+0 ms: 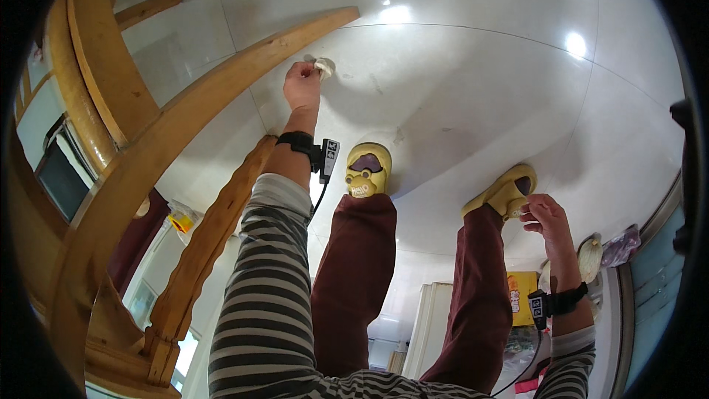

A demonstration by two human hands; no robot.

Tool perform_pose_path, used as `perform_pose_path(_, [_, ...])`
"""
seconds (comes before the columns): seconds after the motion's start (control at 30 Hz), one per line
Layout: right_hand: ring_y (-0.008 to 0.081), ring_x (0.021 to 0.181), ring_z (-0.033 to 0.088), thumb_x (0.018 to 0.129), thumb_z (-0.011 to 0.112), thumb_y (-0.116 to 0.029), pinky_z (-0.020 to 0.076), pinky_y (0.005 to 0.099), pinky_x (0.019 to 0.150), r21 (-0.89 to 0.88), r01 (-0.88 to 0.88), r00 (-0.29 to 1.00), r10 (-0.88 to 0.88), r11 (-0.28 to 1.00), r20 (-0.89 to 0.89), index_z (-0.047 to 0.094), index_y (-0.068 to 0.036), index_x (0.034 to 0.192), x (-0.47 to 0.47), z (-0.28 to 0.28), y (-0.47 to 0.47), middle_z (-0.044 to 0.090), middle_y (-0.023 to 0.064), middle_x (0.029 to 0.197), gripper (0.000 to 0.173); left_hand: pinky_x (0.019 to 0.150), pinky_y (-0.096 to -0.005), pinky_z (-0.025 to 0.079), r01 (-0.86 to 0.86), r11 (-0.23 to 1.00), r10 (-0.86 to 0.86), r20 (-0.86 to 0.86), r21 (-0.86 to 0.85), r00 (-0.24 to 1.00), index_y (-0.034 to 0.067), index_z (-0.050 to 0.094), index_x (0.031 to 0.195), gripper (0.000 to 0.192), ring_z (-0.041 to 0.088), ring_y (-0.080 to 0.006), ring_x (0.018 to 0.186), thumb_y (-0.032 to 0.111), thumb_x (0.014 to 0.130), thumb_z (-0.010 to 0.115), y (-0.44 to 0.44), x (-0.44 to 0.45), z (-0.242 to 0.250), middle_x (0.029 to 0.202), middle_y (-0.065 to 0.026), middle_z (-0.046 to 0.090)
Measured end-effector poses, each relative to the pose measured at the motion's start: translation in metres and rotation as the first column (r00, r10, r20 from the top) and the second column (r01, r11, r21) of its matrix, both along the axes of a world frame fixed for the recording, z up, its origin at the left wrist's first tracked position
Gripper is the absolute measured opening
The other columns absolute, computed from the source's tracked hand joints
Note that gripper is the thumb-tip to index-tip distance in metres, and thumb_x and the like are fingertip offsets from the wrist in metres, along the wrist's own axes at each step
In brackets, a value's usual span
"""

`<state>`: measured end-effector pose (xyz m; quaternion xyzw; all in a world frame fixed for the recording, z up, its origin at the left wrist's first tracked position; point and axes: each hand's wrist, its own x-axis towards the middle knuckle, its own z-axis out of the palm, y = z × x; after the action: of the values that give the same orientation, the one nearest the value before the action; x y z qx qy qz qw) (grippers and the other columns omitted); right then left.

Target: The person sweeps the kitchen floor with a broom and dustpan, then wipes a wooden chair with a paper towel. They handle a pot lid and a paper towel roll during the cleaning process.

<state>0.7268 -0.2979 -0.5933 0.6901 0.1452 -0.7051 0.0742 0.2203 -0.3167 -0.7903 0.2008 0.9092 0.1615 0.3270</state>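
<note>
My left hand (303, 87) reaches down to the glossy white tile floor (471, 83). Its thumb and fingers pinch a small crumpled white piece (324, 68), perhaps tissue or cloth, low over the tiles. A curved wooden furniture leg (260, 55) runs close beside this hand. My right hand (545, 217) hangs near the yellow slipper (496, 191) on my right foot, its fingers loosely bent and apart, with nothing seen in them. On my left foot is the matching yellow slipper (368, 169). Faint smudges mark the floor between the feet and the left hand.
A carved wooden post (213, 249) and more wooden furniture (105, 61) stand on the left. At lower right are a yellow box (522, 299), a purple plastic bag (620, 246) and a pale gourd-like object (590, 257), beside a metal-framed glass panel (656, 293).
</note>
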Motion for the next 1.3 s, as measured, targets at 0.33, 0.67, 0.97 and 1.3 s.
perform_pose_path(0.33, [0.0124, 0.079, 0.060, 0.088, 0.055, -0.025, 0.0460, 0.0270, 0.070, 0.010, -0.002, 1.000, 0.003, 1.000, -0.011, 0.057, -0.009, 0.105, -0.012, -0.006, 0.004, 0.063, 0.0034, 0.091, 0.024, 0.078, -0.0360, 0.050, 0.567, 0.824, -0.535, -0.324, 0.007, 0.780, 0.010, 0.062, 0.101, 0.030, 0.058, -0.0278, 0.093, 0.009, 0.072, 0.065, -0.020, 0.026, 0.011, 0.105, -0.0085, 0.056])
perform_pose_path(0.67, [0.0122, 0.079, 0.060, 0.087, 0.056, -0.028, 0.0459, 0.0271, 0.070, 0.002, -0.014, 1.000, 0.014, 1.000, -0.008, 0.057, -0.009, 0.106, -0.006, -0.014, -0.003, 0.063, 0.0036, 0.091, 0.027, 0.065, -0.0389, 0.052, 0.655, 0.751, -0.602, -0.490, -0.080, 0.630, 0.009, 0.064, 0.082, 0.011, 0.061, -0.0283, 0.077, 0.016, 0.074, 0.066, 0.002, 0.004, 0.009, 0.086, -0.0098, 0.061])
perform_pose_path(0.97, [0.0119, 0.079, 0.060, 0.087, 0.057, -0.028, 0.0464, 0.0271, 0.069, 0.052, -0.007, 1.000, 0.008, 0.999, -0.021, 0.057, -0.009, 0.105, -0.004, -0.015, -0.004, 0.062, 0.0031, 0.091, 0.026, 0.066, -0.0357, 0.052, 0.716, 0.689, -0.648, -0.539, -0.114, 0.538, 0.009, 0.065, 0.081, 0.012, 0.062, -0.0256, 0.077, 0.016, 0.072, 0.066, 0.001, 0.006, 0.007, 0.088, -0.0080, 0.063])
perform_pose_path(1.3, [0.0127, 0.079, 0.060, 0.087, 0.058, -0.027, 0.0466, 0.0273, 0.068, -0.006, -0.035, 0.999, 0.035, 0.999, 0.024, 0.058, -0.010, 0.104, -0.003, -0.021, -0.018, 0.062, 0.0030, 0.091, 0.025, 0.072, -0.0359, 0.051, 0.709, 0.677, -0.694, -0.489, -0.197, 0.528, 0.010, 0.067, 0.086, 0.015, 0.062, -0.0267, 0.081, 0.019, 0.073, 0.067, 0.007, 0.005, 0.013, 0.090, -0.0086, 0.064])
